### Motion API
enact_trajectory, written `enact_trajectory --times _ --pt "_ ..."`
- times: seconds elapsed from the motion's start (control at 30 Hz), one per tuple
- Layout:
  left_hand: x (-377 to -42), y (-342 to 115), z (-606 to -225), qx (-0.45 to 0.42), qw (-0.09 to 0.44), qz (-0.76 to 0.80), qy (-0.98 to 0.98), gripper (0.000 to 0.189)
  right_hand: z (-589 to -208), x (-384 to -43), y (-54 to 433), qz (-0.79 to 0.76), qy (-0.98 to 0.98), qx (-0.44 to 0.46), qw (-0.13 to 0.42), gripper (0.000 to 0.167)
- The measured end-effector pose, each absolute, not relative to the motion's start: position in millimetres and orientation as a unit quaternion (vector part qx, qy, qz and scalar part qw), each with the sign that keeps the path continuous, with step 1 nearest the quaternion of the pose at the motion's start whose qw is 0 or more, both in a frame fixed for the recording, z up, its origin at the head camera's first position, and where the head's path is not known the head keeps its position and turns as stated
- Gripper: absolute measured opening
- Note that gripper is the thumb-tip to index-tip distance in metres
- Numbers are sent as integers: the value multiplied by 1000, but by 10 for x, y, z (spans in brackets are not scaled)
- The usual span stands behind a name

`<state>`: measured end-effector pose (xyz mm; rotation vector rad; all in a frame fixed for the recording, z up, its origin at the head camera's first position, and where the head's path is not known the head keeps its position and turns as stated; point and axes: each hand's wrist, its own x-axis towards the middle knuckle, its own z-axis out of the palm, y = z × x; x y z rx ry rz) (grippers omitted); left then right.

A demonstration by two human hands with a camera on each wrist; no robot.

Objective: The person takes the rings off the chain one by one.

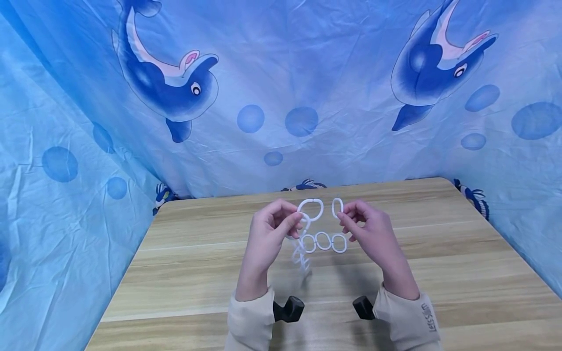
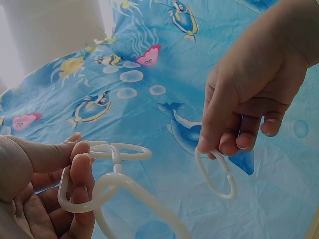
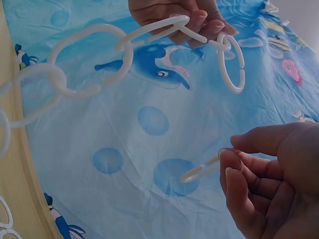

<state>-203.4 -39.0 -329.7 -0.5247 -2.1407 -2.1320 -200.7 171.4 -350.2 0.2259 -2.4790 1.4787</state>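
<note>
My left hand pinches a white plastic link between thumb and fingers. That link belongs to a chain of white links. One link of the chain stands out toward the right hand. The rest hangs below the left hand, its lower end blurred in the head view. Across from it, my right hand pinches a single white oval link with thumb and fingertips. This loose link is apart from the chain, and a small split shows in its side.
Below the hands, a row of three white links lies on the wood-grain table. Blue cloth printed with dolphins and bubbles hangs behind the table and at its sides. A black mount sits at the left wrist, another at the right.
</note>
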Motion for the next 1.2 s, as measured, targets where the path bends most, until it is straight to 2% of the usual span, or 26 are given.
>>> enact_trajectory --times 0.6,1.2 --pt "-2042 -388 -3305 -176 43 -694 -697 8 -3657 -2142 1734 439 -890 89 87 6" --pt "-2043 -377 -3296 -172 34 -697 -695 8 -3762 -2242 1749 377 -914 127 82 5"
